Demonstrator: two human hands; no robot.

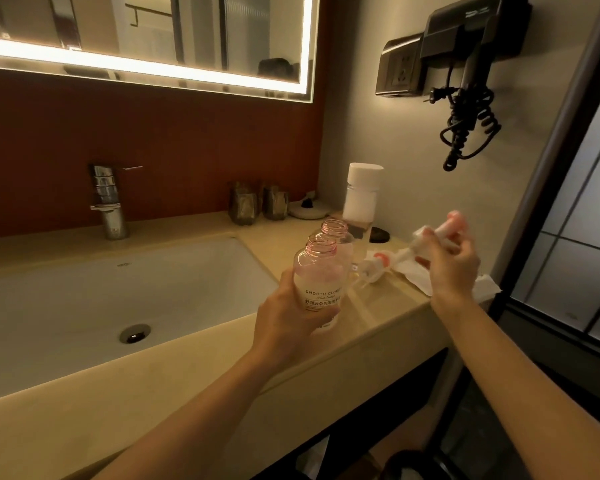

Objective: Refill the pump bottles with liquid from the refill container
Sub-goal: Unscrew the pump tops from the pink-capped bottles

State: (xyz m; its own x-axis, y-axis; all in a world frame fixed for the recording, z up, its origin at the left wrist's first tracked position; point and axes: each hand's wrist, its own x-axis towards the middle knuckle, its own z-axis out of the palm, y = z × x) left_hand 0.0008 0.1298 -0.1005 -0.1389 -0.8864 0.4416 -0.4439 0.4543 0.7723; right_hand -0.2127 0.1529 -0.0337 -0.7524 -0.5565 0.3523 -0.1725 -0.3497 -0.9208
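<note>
Beige vanity countertop (371, 313) surrounds a white sink (84, 289). At the sink's right rim, the left hand (284, 323) grips an uncapped clear pump bottle (317, 275) printed "SMOOTH CLOUD" above a line of Chinese characters. A second open bottle (338, 240) stands just behind it. Further right of the sink, the right hand (454, 268) pinches a pump head (440, 233) in curled fingers, above a tissue (416, 275) where another pump head (378, 266) lies. Right of the sink by the back wall, the white refill container (361, 195) stands upright.
</note>
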